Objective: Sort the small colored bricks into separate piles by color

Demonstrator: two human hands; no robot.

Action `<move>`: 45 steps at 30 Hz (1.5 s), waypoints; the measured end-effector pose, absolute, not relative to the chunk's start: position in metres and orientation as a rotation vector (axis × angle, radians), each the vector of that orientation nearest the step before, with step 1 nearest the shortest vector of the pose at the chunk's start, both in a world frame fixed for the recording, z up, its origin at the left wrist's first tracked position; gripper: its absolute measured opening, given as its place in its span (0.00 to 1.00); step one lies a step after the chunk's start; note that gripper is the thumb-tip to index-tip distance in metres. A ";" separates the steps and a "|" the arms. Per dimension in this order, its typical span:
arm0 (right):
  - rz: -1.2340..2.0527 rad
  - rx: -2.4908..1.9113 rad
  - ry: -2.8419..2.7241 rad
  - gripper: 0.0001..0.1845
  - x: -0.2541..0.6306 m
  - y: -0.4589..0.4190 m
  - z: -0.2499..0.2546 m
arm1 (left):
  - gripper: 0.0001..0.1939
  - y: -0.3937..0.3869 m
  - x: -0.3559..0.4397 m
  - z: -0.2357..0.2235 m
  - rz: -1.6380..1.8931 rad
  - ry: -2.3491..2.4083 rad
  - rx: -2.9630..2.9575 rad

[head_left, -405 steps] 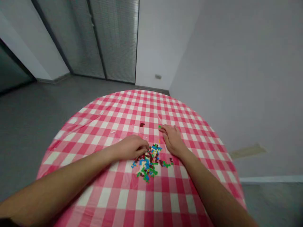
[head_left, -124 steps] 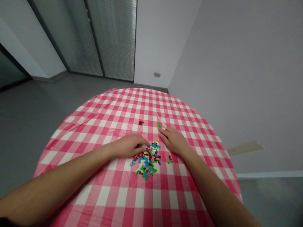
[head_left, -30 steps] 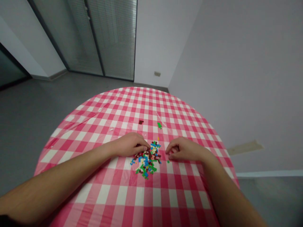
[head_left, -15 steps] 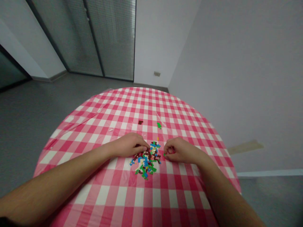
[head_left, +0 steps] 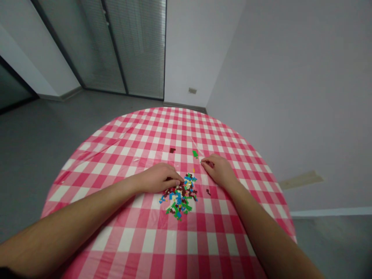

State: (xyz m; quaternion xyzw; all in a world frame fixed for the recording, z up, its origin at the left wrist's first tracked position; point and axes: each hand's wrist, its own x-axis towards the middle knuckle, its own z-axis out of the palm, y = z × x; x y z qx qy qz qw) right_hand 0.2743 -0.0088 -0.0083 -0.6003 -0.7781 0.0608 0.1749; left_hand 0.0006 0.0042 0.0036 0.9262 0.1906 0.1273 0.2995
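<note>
Tiny plastic bricks [head_left: 178, 197] lie heaped; blue, green, brown, cream.

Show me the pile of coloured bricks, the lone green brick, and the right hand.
Pile of coloured bricks [head_left: 178, 197], head view, middle of the pile.
Green brick [head_left: 195, 154], head view, its centre.
Right hand [head_left: 219, 169], head view, back of the hand.

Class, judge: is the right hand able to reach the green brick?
Probably yes: the right hand lies close to the green brick, with only checked tablecloth between; the pile of toy bricks is not in the way.
</note>
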 end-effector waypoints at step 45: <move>0.955 -1.624 -2.531 0.09 0.277 -0.040 0.037 | 0.14 0.006 -0.003 0.007 0.327 0.502 2.247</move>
